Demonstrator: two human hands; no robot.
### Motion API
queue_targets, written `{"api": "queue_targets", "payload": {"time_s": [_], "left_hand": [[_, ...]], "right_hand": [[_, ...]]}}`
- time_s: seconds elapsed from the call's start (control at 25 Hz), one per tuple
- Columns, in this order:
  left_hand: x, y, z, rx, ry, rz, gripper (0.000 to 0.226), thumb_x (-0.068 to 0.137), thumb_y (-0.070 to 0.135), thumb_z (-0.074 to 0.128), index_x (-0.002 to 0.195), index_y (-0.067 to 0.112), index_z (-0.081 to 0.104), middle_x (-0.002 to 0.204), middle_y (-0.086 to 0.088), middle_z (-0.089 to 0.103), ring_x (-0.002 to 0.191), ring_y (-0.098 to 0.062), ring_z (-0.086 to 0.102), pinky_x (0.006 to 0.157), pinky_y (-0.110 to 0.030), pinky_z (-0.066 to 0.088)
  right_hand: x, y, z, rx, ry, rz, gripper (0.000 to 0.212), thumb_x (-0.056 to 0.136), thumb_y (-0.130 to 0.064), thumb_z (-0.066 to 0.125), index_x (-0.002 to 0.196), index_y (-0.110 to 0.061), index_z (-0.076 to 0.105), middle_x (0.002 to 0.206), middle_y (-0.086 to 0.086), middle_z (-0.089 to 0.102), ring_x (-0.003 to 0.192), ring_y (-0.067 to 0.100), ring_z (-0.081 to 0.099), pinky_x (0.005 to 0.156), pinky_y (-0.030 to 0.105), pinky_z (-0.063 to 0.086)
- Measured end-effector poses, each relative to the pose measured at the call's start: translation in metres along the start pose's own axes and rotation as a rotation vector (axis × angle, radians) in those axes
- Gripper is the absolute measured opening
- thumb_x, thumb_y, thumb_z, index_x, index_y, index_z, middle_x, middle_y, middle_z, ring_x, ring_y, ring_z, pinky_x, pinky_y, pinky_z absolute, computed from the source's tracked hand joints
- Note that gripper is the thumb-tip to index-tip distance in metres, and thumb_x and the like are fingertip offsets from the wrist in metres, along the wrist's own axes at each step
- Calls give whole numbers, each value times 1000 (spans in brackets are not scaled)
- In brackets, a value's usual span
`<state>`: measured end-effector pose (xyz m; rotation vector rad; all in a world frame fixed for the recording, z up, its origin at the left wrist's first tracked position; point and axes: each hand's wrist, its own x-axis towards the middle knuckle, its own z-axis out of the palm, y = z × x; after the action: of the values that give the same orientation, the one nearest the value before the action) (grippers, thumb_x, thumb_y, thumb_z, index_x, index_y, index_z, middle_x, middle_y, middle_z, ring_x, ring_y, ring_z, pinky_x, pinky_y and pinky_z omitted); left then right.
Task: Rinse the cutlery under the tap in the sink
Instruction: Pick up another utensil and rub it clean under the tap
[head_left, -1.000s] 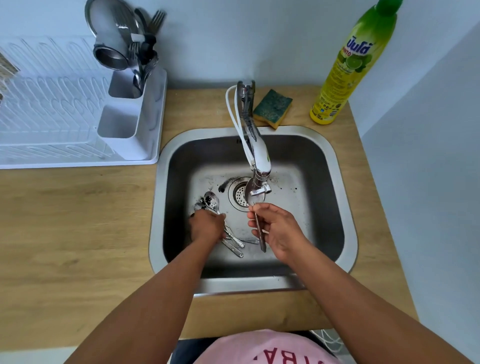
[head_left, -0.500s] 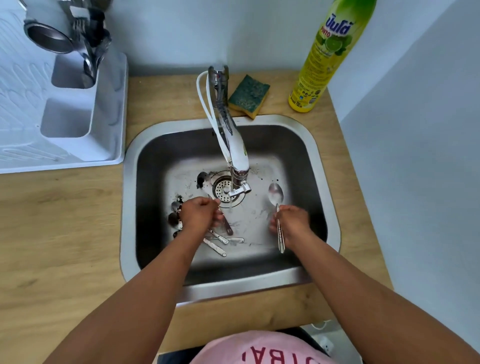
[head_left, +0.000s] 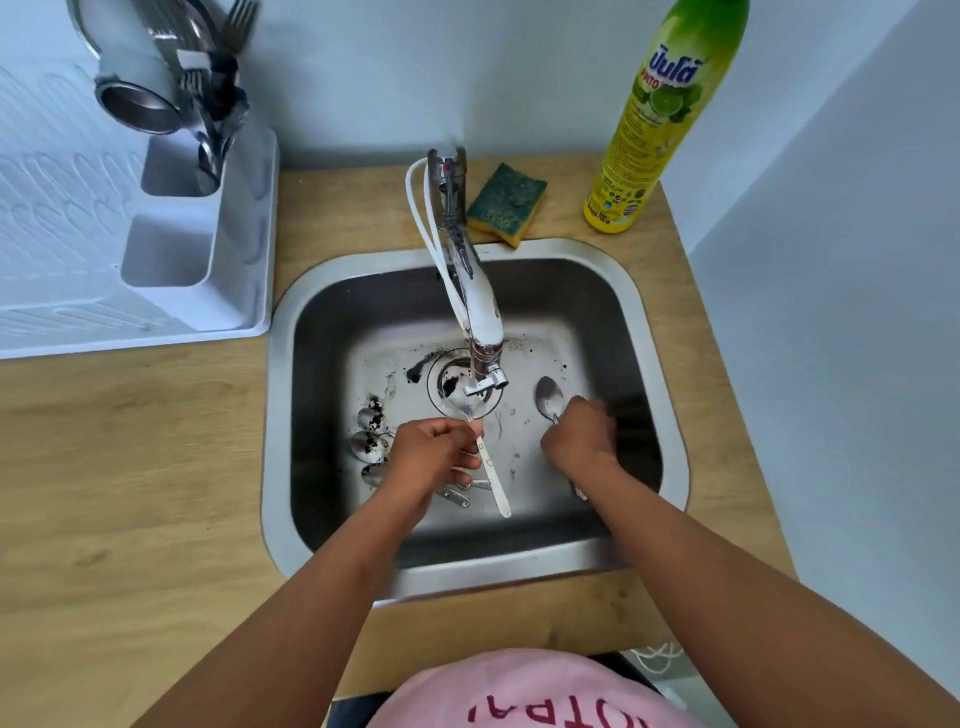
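A steel sink (head_left: 670, 415) holds dirty cutlery. My left hand (head_left: 431, 457) grips a spoon (head_left: 491, 470) by its handle, with the bowl end up under the tap (head_left: 480, 312) near the drain (head_left: 452, 382). My right hand (head_left: 582, 439) is closed on a second spoon (head_left: 549, 397), its bowl pointing away, at the sink's right side. Several soiled spoons (head_left: 371, 447) lie on the sink floor left of my left hand, and more handles show beneath it. Dark specks dot the sink floor.
A white drying rack (head_left: 130, 291) with a caddy of clean cutlery (head_left: 208, 104) stands on the wooden counter at the left. A green and yellow sponge (head_left: 506, 202) and a dish soap bottle (head_left: 660, 119) sit behind the sink. A wall runs along the right.
My left hand picked a spoon out of the pile and lifted it under the tap. My right hand carried its spoon from under the tap to the sink's right side.
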<state>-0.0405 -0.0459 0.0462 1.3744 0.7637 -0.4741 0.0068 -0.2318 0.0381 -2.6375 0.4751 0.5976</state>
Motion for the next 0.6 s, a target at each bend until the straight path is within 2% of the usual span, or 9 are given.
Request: {"api": "queue_targets", "payload": {"time_s": [0.04,0.12,0.16,0.24,0.32,0.4,0.48,0.56,0.6], "left_hand": [[-3,0,0,-5,0,-6,12,90,12,78,82,2,75,59,-3,68,45,-14,64,37,-23,49],[-8,0,-1,-7,-16,-3,14,91,13,77,82,2,75,59,-3,68,44,-14,64,36,-22,46],[-11,1,-1,-2,-28,4,14,92,13,75,82,3,75,60,-4,69,44,-13,64,36,-22,46],[-16,5,-2,15,-61,15,15,94,11,71,82,3,74,64,-7,71,44,-13,65,37,-22,46],[-22,11,-4,62,-91,24,16,94,11,69,82,3,75,67,-8,74,45,-13,66,38,-22,47],[-25,16,-10,104,-51,43,19,94,16,68,82,6,79,66,-6,76,46,-15,67,38,-22,48],[-23,19,-16,97,87,101,23,93,21,67,76,13,80,64,-2,74,47,-15,67,39,-23,47],[-19,23,-17,77,185,156,17,94,25,70,80,17,75,71,0,73,56,-14,70,45,-27,52],[-17,26,-15,58,177,162,13,94,26,71,84,19,74,75,2,74,62,-14,71,52,-28,55]], "right_hand": [[-6,-7,-2,9,27,-91,29,86,-15,60,114,-5,61,120,21,58,113,42,58,88,35,49],[-22,-27,-3,269,-37,-192,23,90,-23,61,107,-8,64,106,9,65,105,37,64,89,38,50],[-31,-39,-3,481,-161,-152,21,89,-26,63,102,-10,68,98,3,69,97,32,70,89,42,54],[-42,-57,0,752,-359,-5,15,84,-27,69,86,-12,68,86,7,74,80,29,73,83,48,58],[-44,-67,1,786,-352,49,7,81,-14,70,79,-10,65,75,13,70,70,28,66,75,48,59],[-43,-71,-2,847,-319,115,3,83,-4,66,84,-7,66,73,14,70,66,28,66,76,47,60],[-43,-72,-8,949,-380,156,8,91,-2,59,96,-1,65,70,14,73,56,25,69,74,46,62],[-47,-73,-15,1012,-452,158,13,96,-4,56,104,4,63,63,14,73,42,23,63,59,39,61],[-50,-74,-16,1028,-468,157,13,97,-5,55,104,4,63,61,14,72,38,22,58,52,35,58]]}}
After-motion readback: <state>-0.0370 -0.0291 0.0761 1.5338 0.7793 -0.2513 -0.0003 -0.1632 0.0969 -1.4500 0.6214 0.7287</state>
